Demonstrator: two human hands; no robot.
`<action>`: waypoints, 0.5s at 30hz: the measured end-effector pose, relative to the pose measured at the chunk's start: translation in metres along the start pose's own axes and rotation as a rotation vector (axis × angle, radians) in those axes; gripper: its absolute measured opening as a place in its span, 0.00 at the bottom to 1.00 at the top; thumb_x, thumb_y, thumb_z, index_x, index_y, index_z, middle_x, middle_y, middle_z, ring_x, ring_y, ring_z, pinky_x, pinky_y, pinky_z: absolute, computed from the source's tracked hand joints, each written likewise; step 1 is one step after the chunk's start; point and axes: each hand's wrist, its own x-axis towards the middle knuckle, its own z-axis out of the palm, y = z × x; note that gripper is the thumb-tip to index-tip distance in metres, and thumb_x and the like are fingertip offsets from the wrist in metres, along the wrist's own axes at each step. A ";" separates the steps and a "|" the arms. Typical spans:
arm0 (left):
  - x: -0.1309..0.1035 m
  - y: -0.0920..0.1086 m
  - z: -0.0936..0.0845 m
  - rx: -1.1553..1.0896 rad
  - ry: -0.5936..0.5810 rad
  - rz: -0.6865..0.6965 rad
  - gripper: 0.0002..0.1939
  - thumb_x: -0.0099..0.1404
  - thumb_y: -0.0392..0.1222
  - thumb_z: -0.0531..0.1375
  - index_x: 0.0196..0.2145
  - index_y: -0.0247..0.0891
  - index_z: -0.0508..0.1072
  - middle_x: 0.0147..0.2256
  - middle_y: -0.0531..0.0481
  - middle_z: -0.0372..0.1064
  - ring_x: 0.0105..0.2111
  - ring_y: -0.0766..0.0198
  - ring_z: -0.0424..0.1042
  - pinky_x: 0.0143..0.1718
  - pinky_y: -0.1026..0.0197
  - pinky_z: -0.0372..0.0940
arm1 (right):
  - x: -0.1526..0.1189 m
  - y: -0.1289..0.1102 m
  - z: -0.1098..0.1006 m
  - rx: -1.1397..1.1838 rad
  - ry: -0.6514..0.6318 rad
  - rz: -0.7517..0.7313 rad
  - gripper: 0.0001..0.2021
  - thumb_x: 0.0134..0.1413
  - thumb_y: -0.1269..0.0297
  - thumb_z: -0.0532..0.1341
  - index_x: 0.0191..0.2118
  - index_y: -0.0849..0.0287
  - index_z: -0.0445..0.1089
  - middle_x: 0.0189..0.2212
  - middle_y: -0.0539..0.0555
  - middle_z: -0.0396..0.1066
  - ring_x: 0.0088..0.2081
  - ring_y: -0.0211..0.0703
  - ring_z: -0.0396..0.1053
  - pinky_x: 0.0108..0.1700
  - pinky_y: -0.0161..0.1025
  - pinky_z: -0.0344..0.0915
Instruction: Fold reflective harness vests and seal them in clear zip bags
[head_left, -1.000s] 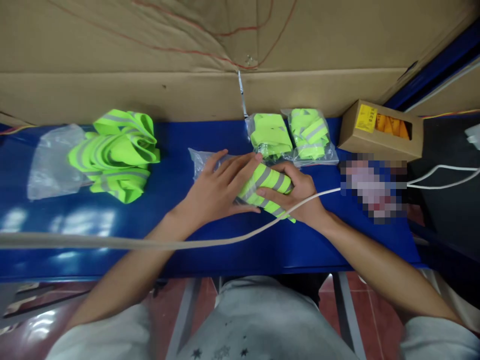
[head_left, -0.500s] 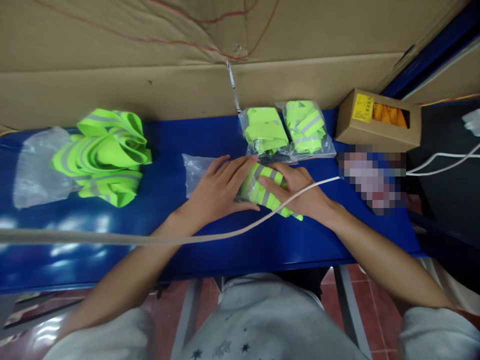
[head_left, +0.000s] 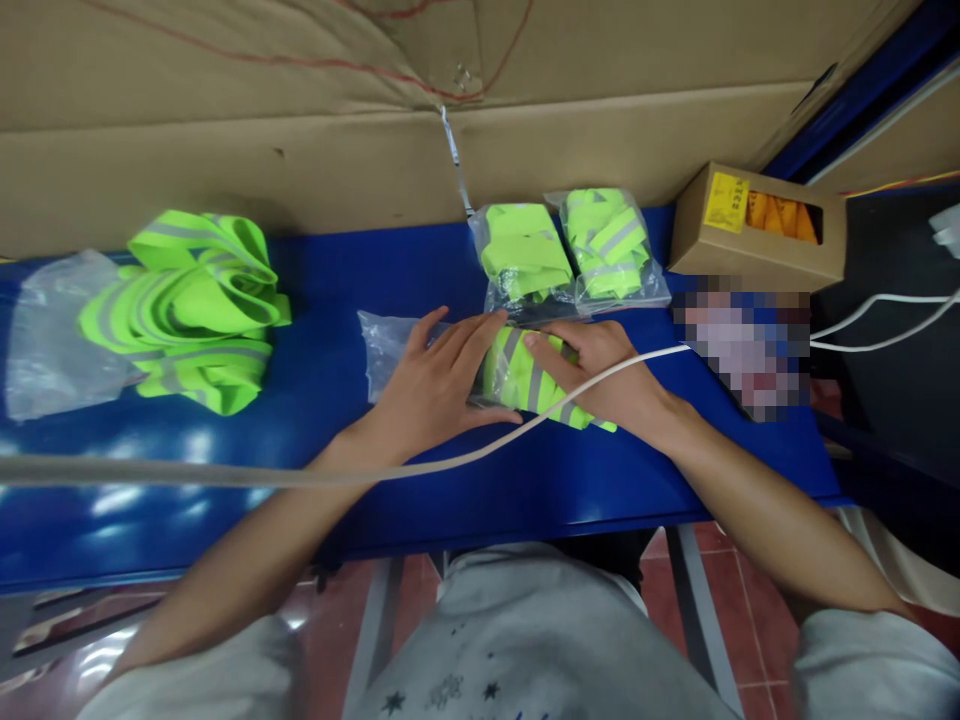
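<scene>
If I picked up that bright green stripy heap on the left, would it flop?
Probably floppy: the green heap lies in loose loops and folds. It's likely light, being thin bands. It probably won't roll, sprawling unevenly on the blue table.

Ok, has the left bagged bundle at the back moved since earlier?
No: the bagged bundle still sits just right of the silver strip behind it.
</scene>
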 end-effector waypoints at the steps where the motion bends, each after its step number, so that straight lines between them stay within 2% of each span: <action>1: 0.000 0.000 0.000 0.001 0.004 0.010 0.55 0.67 0.70 0.63 0.76 0.33 0.47 0.66 0.29 0.66 0.64 0.40 0.70 0.71 0.37 0.51 | 0.000 0.000 0.001 -0.004 0.031 -0.014 0.23 0.73 0.52 0.55 0.27 0.59 0.69 0.22 0.50 0.66 0.24 0.36 0.60 0.33 0.39 0.52; 3: 0.000 0.001 -0.001 0.010 0.015 0.025 0.54 0.68 0.70 0.61 0.75 0.32 0.49 0.67 0.28 0.64 0.65 0.39 0.68 0.71 0.36 0.52 | -0.001 0.000 0.003 -0.014 0.069 -0.030 0.24 0.73 0.51 0.55 0.25 0.58 0.68 0.21 0.51 0.66 0.24 0.36 0.61 0.33 0.39 0.53; 7: 0.000 0.004 -0.002 0.024 0.028 0.019 0.52 0.68 0.70 0.61 0.75 0.31 0.52 0.66 0.28 0.65 0.64 0.38 0.69 0.70 0.34 0.53 | -0.004 -0.004 0.002 -0.070 0.069 -0.045 0.24 0.72 0.51 0.55 0.25 0.57 0.67 0.21 0.51 0.66 0.24 0.38 0.60 0.32 0.40 0.52; 12: 0.000 0.010 -0.003 0.039 0.019 0.002 0.49 0.69 0.67 0.62 0.73 0.31 0.55 0.64 0.29 0.68 0.62 0.40 0.72 0.69 0.38 0.56 | -0.007 -0.009 -0.001 -0.149 0.083 0.020 0.23 0.72 0.51 0.55 0.27 0.58 0.68 0.23 0.54 0.69 0.26 0.41 0.64 0.32 0.41 0.53; 15: 0.000 0.014 -0.004 0.061 0.017 0.062 0.47 0.72 0.68 0.58 0.73 0.29 0.56 0.64 0.29 0.69 0.62 0.42 0.72 0.68 0.40 0.57 | -0.006 -0.010 0.000 -0.080 0.041 0.031 0.23 0.71 0.51 0.56 0.24 0.57 0.64 0.22 0.53 0.68 0.25 0.39 0.63 0.32 0.41 0.53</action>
